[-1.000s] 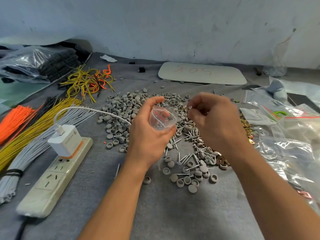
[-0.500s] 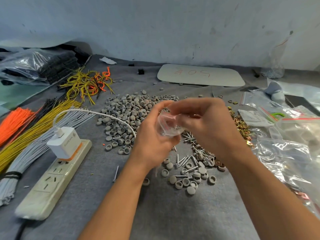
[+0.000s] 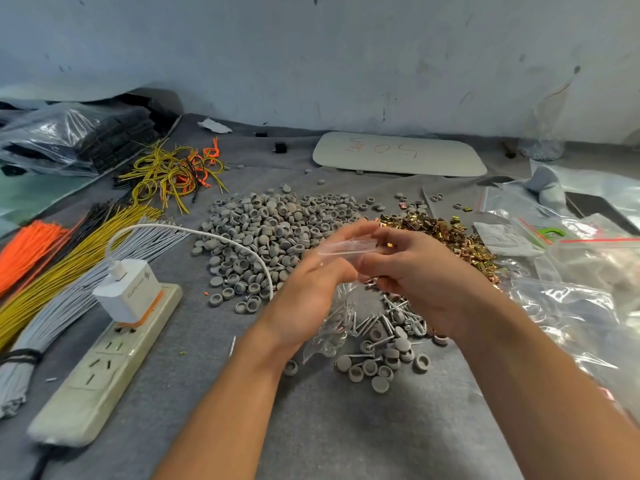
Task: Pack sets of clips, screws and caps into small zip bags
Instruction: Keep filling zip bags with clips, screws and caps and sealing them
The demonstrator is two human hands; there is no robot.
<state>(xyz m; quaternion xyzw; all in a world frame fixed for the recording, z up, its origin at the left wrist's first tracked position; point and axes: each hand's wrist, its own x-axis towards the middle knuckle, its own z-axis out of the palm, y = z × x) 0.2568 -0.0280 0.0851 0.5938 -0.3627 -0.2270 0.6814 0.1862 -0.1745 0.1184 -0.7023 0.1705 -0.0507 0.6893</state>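
A grey-clothed tabletop [image 3: 346, 427] fills the view. Along its left side lie long bundles of wires [image 3: 69, 261] and a power strip [image 3: 104, 358] with a white charger [image 3: 128, 292] plugged in. A pale board [image 3: 398, 154] with red writing lies at the back, and loose bags [image 3: 571, 306] are heaped on the right.

In the middle is a broad heap of grey caps [image 3: 270, 230], with a smaller heap of brass-coloured clips [image 3: 446, 237] to its right. Nearer the person is a scatter of screws [image 3: 384, 320] mixed with a few more caps.

Above the screws, both hands meet on one small clear zip bag [image 3: 346, 247]. It is held off the tabletop, between the caps and the clips.

The bag's top strip runs left to right, tipped slightly up at its right end, and the body hangs below toward the screws. The left hand [image 3: 311, 292] pinches the left end of the strip with curled fingers. The right hand [image 3: 422, 271] pinches the right end between thumb and fingers.

Neither hand is nearer, since each has an end. The strip's long axis lies straight across from one grip to the other, so a sealing press would probably travel along that line.

The bag is thin, crinkled and see-through. Small metallic bits, some of them copper-toned, show low in its hanging part. I cannot tell whether the mouth is pressed closed, or whether the set inside is complete.
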